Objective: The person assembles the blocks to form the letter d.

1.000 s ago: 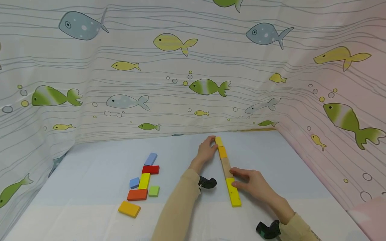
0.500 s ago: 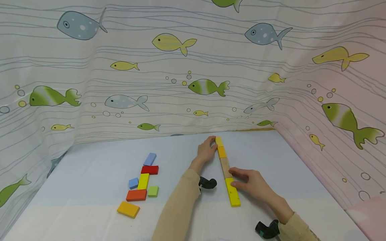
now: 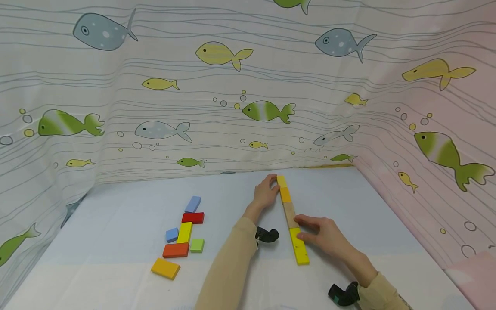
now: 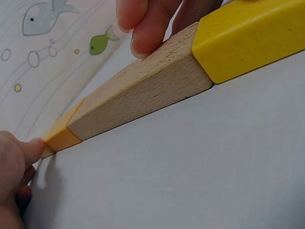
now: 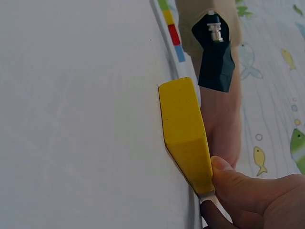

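Note:
Blocks lie end to end in one row in the head view: a small yellow block (image 3: 281, 181) at the far end, an orange block (image 3: 285, 195), a bare wood block (image 3: 289, 215) and a long yellow block (image 3: 299, 246) nearest. My left hand (image 3: 265, 192) touches the row's far left side with thumb and fingertip. From the right side, my right hand (image 3: 326, 236) has its index fingertip against the wood block and its thumb at the long yellow block. In the left wrist view, right-hand fingertips (image 4: 145, 40) rest at the wood block's far side.
Left of my arm lie loose blocks: blue (image 3: 193, 204), red (image 3: 193, 218), yellow (image 3: 184, 233), small blue (image 3: 172, 235), green (image 3: 197, 246), orange-red (image 3: 176, 250) and orange (image 3: 165, 268). A fish-print curtain (image 3: 217, 94) hangs behind the white table (image 3: 128, 224).
Both hands keep their places along the row, and the blocks have not visibly moved. Only the head view has shifted very slightly.

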### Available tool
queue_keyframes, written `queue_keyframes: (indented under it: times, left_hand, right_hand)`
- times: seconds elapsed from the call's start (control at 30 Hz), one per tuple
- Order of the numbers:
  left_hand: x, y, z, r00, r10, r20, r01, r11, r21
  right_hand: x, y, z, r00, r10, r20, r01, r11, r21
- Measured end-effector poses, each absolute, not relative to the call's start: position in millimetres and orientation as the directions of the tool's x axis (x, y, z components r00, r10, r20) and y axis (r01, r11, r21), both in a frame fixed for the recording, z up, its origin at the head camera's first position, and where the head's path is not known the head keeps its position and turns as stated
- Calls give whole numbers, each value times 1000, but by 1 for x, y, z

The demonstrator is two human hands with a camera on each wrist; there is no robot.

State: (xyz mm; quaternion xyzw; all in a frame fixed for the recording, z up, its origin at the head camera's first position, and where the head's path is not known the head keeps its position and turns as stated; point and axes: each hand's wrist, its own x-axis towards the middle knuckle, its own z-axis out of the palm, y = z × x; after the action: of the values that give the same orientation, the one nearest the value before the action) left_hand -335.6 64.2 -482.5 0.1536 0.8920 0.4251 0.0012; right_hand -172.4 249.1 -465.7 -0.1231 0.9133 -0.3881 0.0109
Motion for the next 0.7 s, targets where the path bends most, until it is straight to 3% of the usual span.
queue_keyframes:
  times: [0.37, 0.7]
  left_hand:
    - [-338, 61, -486, -958, 259, 123, 250, 548, 798]
    - [-334, 45, -488, -948, 284, 146, 246, 356, 902]
  right_hand:
    - [-173, 248, -465, -970, -232, 75, -216, 676, -705]
    - [-172, 247, -465, -974, -218, 52, -190, 680, -708]
